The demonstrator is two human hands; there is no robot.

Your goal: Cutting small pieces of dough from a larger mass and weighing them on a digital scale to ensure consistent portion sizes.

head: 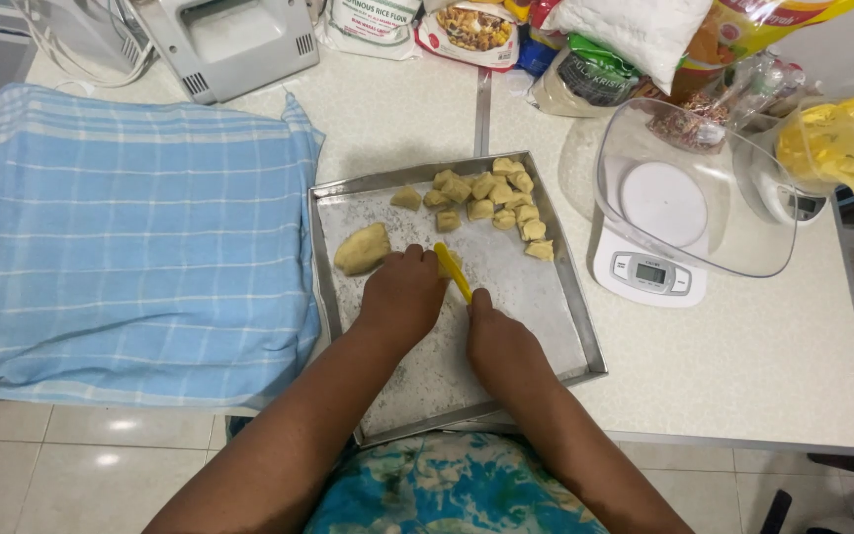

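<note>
The dough pieces (491, 193) are pale yellow, the cutter (453, 271) bright yellow, the tray (546, 297) dull silver, the cloth (130, 237) light blue with white checks, the scale (649, 267) white, the surface (743, 356) speckled cream.

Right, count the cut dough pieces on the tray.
About 13 cut dough pieces on the metal tray: one lone piece at the upper left, the rest clustered at the far right corner. Overlaps and the left hand may hide more.
</note>
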